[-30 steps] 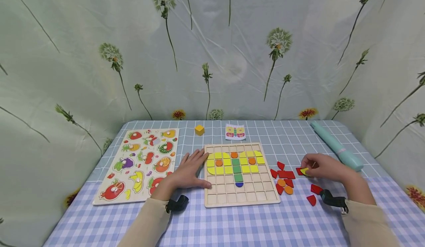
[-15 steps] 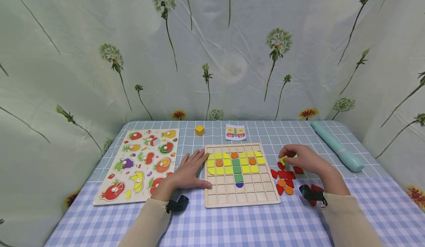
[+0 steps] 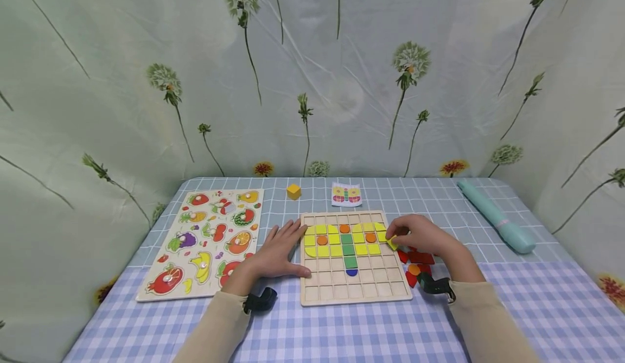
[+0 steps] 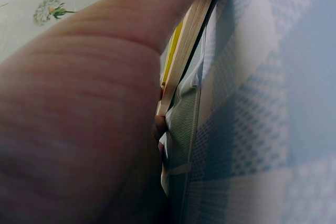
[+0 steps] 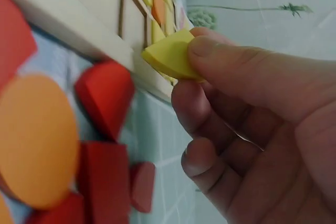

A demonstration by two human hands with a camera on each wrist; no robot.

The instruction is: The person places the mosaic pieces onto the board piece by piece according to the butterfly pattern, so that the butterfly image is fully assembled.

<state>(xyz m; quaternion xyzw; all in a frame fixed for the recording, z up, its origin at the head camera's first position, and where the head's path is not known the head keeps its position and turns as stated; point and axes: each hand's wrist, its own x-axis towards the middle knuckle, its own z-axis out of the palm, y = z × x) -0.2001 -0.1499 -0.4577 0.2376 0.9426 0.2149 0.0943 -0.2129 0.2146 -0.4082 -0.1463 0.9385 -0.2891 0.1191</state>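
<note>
A wooden grid board [image 3: 342,293] lies mid-table, with yellow, orange, green and blue pieces forming a butterfly pattern in its upper part. My right hand [image 3: 423,236] pinches a yellow quarter-round piece [image 5: 172,55] between thumb and fingers, over the board's right edge. My left hand [image 3: 280,250] rests spread at the board's left edge, thumb on its border. In the left wrist view, the thumb [image 4: 173,3] lies against the board's side [image 4: 191,40]. Red pieces [image 5: 105,95] and an orange disc [image 5: 39,140] lie just right of the board, partly hidden by my right hand and wrist.
A fruit puzzle board [image 3: 210,243] lies at left. Toward the back stand a yellow cube [image 3: 293,191] and a small butterfly picture card [image 3: 346,195]. A teal cylindrical case [image 3: 498,217] lies at the right. A patterned curtain hangs behind the table.
My right hand has carried the yellow piece leftward from the loose red pieces to the board's right edge. The left hand has stayed in place.
</note>
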